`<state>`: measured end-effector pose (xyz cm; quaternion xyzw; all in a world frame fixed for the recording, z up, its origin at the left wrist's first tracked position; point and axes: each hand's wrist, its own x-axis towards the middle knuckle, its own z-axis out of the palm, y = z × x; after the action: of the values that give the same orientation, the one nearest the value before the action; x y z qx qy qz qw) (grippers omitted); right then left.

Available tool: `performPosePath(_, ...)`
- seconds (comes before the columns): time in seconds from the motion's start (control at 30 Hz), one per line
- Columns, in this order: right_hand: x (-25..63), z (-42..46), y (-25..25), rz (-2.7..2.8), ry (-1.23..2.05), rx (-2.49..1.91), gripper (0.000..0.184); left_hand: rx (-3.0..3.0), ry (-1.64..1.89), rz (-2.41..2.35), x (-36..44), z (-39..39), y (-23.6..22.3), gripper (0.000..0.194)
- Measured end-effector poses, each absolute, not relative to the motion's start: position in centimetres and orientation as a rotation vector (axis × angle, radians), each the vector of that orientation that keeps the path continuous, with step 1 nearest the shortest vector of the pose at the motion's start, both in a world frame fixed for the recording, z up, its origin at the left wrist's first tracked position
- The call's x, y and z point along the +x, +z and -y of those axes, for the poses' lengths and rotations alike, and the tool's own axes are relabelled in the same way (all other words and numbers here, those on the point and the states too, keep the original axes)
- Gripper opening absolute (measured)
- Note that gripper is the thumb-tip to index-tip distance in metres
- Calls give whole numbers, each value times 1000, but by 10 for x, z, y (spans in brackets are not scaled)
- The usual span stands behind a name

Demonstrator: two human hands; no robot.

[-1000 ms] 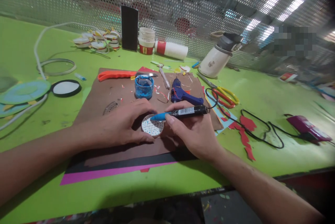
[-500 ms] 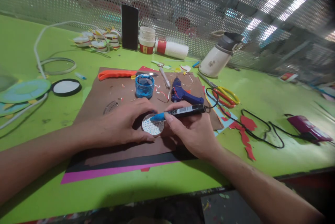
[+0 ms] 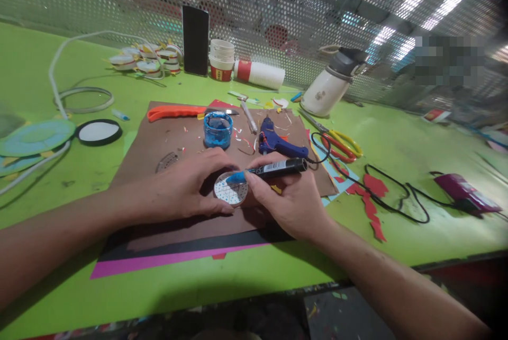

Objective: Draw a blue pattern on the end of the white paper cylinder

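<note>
My left hand (image 3: 202, 184) grips a small white disc (image 3: 230, 191) at its left edge, fingers behind it and thumb in front. Dark crossing lines and small blue dots cover the disc's face. In my right hand (image 3: 289, 191) is a marker (image 3: 278, 168) with a black barrel and a blue front end, tilted so its tip meets or hovers just over the disc; which of these I cannot tell. An open jar of blue paint (image 3: 218, 131) stands beyond the disc. A blue glue gun (image 3: 280, 141) lies beyond my right hand.
Brown paper sheets (image 3: 159, 234) lie under my hands on the green table (image 3: 143, 303). An orange-handled knife (image 3: 174, 113), scissors (image 3: 337, 141), paper cups (image 3: 260, 74), a dark phone-like slab (image 3: 196, 41) and a white bottle (image 3: 327, 88) stand or lie around. A black cord (image 3: 397, 213) crosses the right side.
The marker's rear end has dipped slightly left, and its tip has shifted a little left on the disc. My left hand still holds the disc in the same place.
</note>
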<state>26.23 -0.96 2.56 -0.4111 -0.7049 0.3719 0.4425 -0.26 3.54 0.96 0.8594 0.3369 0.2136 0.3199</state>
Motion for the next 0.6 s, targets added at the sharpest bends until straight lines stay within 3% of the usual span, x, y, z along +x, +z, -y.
performPosePath(0.3, 262, 9, 27, 1784, 889, -1029, 10, 2190, 490, -884, -20, -35, 17, 97)
performPosePath(0.5, 261, 11, 29, 1771, 893, -1044, 13, 2165, 477, -856, -12, -35, 20, 91)
performPosePath(0.6, 261, 12, 31, 1712, 870, -1051, 15, 2150, 504, -896, -10, -35, 18, 98)
